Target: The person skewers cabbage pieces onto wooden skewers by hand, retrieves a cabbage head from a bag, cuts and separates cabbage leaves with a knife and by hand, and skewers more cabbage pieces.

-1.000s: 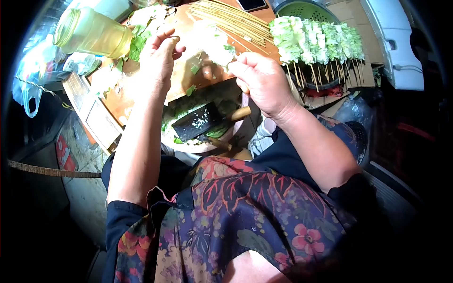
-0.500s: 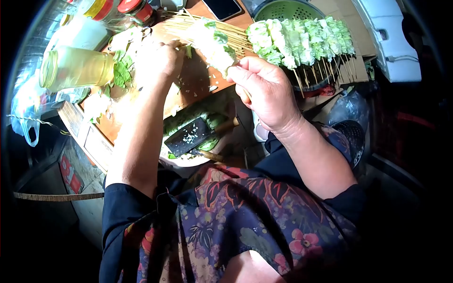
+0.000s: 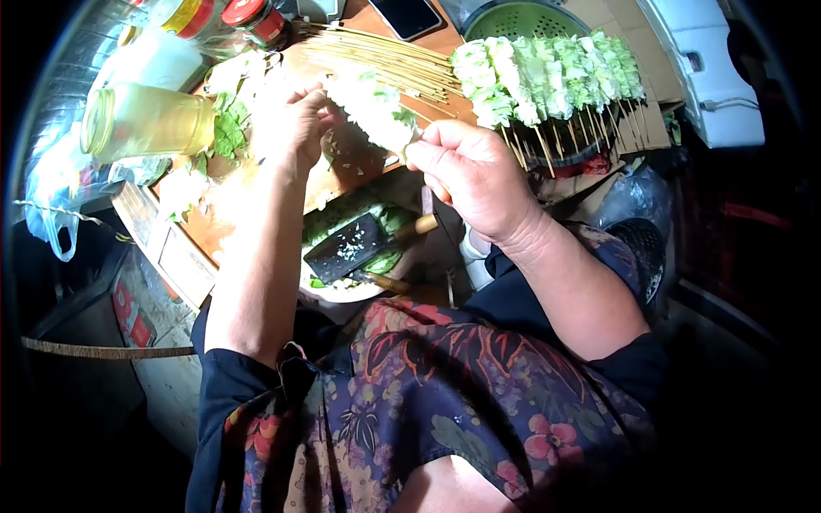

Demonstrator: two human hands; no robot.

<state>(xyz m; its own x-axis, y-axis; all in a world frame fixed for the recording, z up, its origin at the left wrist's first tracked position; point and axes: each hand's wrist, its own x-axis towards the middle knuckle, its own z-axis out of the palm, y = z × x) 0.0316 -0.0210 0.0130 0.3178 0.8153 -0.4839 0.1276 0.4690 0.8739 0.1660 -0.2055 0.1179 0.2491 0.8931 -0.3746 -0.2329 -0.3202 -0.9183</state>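
Observation:
My right hand is closed around the near end of a skewer threaded with pale leafy greens, which look like cabbage or lettuce. This skewer slants up and left over the wooden board. At its far end, my left hand has its fingers pinched together beside the leaves; strong glare hides what is between them. Loose bare bamboo skewers lie on the board just beyond. Several finished leaf skewers rest side by side over a green colander to the right.
A jar of yellowish liquid lies at the left beside green leaf scraps. Farther back are a red-lidded jar and a phone. Below the board, a cleaver lies over a basin of scraps.
My left hand has drawn back slightly toward me from the board. My right hand has shifted a little left, bringing the skewer's far end to the left fingertips.

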